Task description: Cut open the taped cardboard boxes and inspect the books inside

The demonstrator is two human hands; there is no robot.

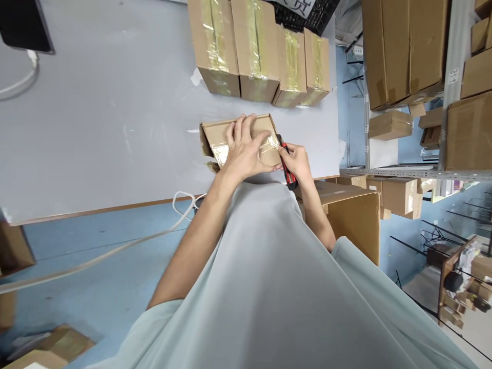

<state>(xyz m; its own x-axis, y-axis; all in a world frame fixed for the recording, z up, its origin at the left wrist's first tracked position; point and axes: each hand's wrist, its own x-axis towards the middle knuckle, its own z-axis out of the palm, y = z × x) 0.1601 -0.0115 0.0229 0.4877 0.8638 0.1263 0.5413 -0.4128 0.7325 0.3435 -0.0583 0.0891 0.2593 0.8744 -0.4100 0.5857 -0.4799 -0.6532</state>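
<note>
A small flat cardboard box point(219, 134) wrapped with clear tape lies at the near edge of a pale grey table point(115, 128). My left hand point(244, 151) presses flat on top of the box, fingers spread over it. My right hand point(298, 163) sits at the box's right end and grips a red and black utility knife point(286, 164), with its tip against the taped edge. My grey shirt hides the lower part of both forearms.
Several taped cardboard boxes point(257, 48) stand in a row at the far side of the table. An open carton point(353, 210) sits on the blue floor to the right. Metal shelving point(423, 87) holds more cartons. A white cable point(115, 251) trails across the floor.
</note>
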